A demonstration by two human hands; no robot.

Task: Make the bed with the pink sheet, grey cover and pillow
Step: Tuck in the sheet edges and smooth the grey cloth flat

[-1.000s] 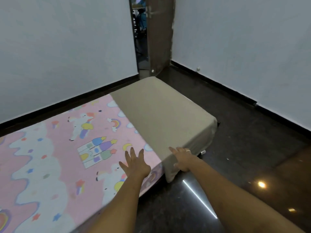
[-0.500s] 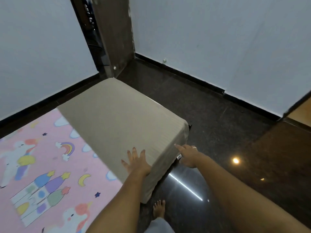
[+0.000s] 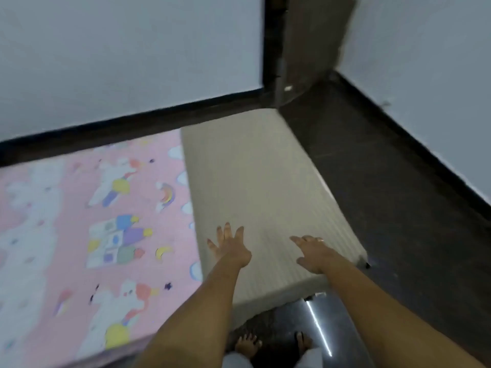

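The pink sheet [image 3: 79,235], printed with unicorns, clouds and castles, covers the left part of the low bed. The grey-beige cover [image 3: 255,176] lies flat over the bed's right end, its edge hanging over the near side. My left hand [image 3: 228,248] rests flat on the cover close to its border with the pink sheet, fingers spread. My right hand [image 3: 313,252] lies flat on the cover further right, near the front corner, fingers straight. No pillow is in view.
White walls meet at a dark door frame [image 3: 276,49] behind the bed's far corner. Dark glossy floor [image 3: 398,208] runs along the right and front of the bed. My bare feet [image 3: 249,343] stand on it by the near edge.
The view swung back left and I stepped closer. My right hand moved from the cover's front corner edge up onto its top. My left hand stayed flat on the cover.
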